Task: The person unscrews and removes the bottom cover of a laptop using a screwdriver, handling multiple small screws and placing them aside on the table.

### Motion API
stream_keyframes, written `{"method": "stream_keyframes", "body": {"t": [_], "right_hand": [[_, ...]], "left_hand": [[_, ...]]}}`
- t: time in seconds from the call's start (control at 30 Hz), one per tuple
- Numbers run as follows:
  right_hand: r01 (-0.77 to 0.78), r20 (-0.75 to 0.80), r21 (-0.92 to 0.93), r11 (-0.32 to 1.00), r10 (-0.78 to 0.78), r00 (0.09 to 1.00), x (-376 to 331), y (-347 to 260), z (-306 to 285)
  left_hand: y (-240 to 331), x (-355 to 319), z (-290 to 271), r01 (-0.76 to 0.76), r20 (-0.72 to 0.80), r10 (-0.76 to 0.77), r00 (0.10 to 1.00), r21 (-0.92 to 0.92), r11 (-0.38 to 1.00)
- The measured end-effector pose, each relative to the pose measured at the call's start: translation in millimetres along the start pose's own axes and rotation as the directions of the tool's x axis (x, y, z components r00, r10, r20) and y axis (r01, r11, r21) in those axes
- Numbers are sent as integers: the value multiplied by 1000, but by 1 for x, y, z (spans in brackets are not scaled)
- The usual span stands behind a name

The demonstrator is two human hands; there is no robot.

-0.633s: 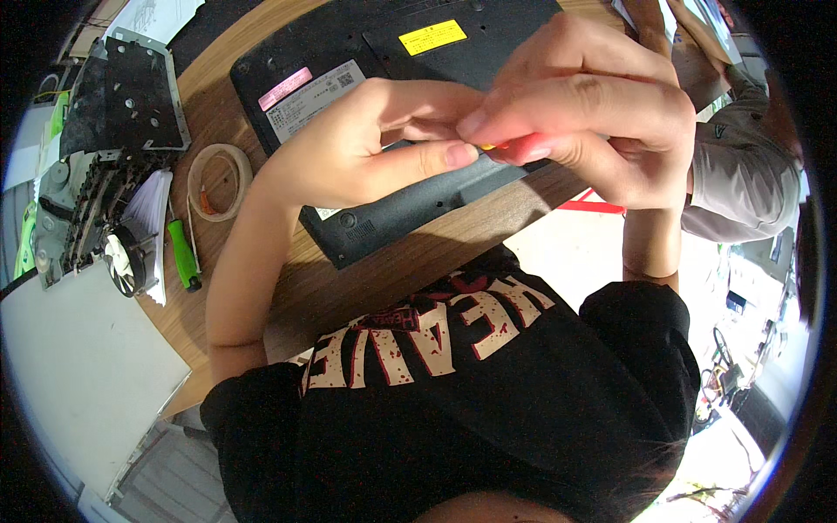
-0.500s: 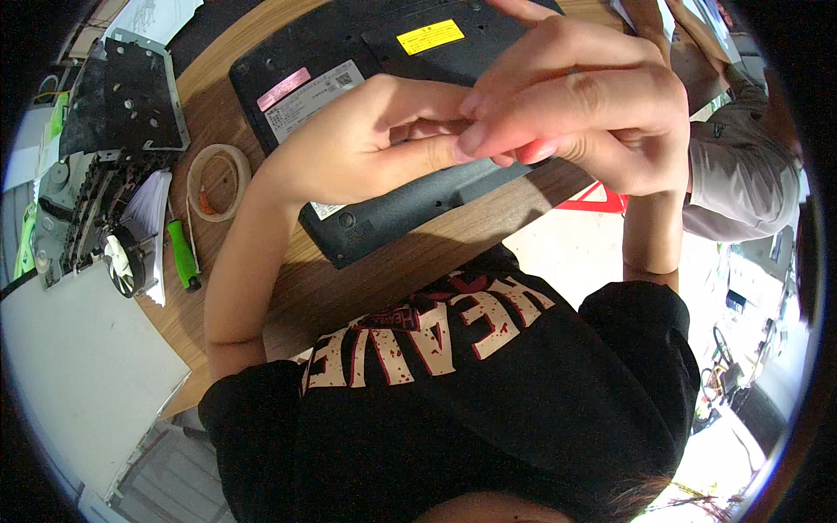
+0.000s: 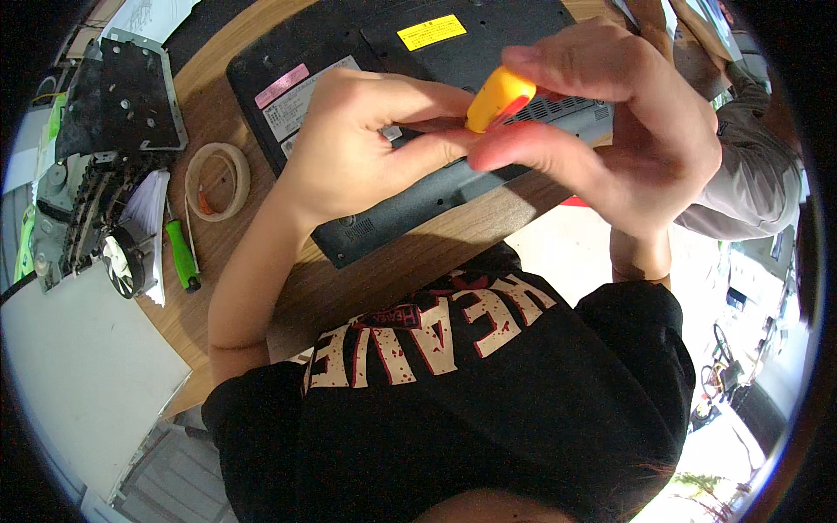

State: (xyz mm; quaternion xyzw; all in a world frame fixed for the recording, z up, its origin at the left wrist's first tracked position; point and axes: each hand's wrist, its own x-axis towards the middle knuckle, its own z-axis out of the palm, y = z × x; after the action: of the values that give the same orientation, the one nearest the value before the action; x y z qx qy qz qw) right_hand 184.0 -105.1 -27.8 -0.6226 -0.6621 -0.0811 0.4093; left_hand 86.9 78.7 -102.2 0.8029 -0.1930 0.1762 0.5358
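Observation:
Above a black laptop [image 3: 410, 196], lying with its underside up, my left hand [image 3: 366, 144] pinches a short yellow-and-red handle [image 3: 499, 94] between thumb and fingers. A small silvery bit shows in the gap of that hand; the rest of the tool is hidden by the fingers. Around the handle's outer end, my right hand [image 3: 645, 113] has thumb and forefinger spread apart. Its forefinger comes up to the handle's upper end and its thumb lies just below; whether they touch it is hard to tell.
Left of the laptop lie a roll of tape [image 3: 218, 181] and a green-handled screwdriver [image 3: 182, 254]. Further left are a small fan [image 3: 122, 263], a black metal plate [image 3: 118, 100] and a white board [image 3: 78, 349]. Another person's grey-clothed leg [image 3: 741, 187] is at the right.
My right hand has opened and drawn back to the right, so the yellow-and-red handle now shows. My left hand has shifted slightly and still pinches.

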Motion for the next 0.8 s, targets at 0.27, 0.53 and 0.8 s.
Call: {"method": "stream_keyframes", "body": {"t": [0.27, 0.53, 0.8], "right_hand": [[-253, 92, 26, 967, 249, 964, -4, -5, -3], [-91, 101, 500, 861, 46, 994, 11, 33, 1], [-95, 201, 697, 711, -67, 977, -2, 47, 10]], "left_hand": [[10, 6, 8, 96, -84, -100, 991, -53, 994], [2, 4, -1, 68, 46, -64, 997, -100, 993], [6, -2, 3, 60, -51, -60, 997, -3, 998]]}}
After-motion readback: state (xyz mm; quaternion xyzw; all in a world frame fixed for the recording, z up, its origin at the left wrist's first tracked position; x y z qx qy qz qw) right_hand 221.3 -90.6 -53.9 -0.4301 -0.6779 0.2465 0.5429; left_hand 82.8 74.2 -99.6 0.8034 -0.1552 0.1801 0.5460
